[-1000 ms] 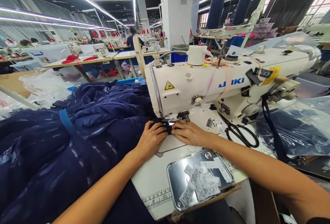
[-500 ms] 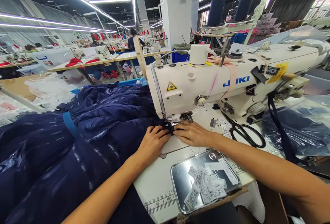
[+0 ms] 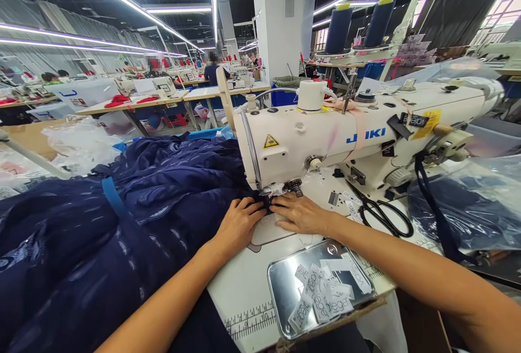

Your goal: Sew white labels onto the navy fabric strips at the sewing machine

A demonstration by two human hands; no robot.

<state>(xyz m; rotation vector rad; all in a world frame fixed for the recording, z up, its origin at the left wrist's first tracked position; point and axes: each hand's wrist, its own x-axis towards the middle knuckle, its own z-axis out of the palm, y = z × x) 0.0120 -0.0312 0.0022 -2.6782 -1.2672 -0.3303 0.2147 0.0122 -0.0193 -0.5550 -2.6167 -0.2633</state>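
Navy fabric [image 3: 163, 196] is heaped over the left of the sewing table, and its edge runs under the needle area of a white sewing machine [image 3: 280, 130]. My left hand [image 3: 240, 223] lies flat on the fabric edge just left of the needle area, fingers spread a little. On the right, my right hand [image 3: 299, 212] rests palm down, its fingertips on the dark cloth beside the presser foot. The fingertips of both hands are close together but apart. The cloth right under the needle is partly hidden.
Nearer the front edge lies a metal tray [image 3: 280, 315] with several white labels [image 3: 325, 299]. Black scissors [image 3: 386, 217] lie right of the machine's base, near a plastic-wrapped dark bundle [image 3: 459, 206]. A person [image 3: 212, 71] sits at a far table. Thread cones [image 3: 338, 30] stand behind.
The camera view has shifted slightly, so the machine appears a little lower and its right end farther left. Both hands remain beside the needle area, with the right fingers slightly more spread.
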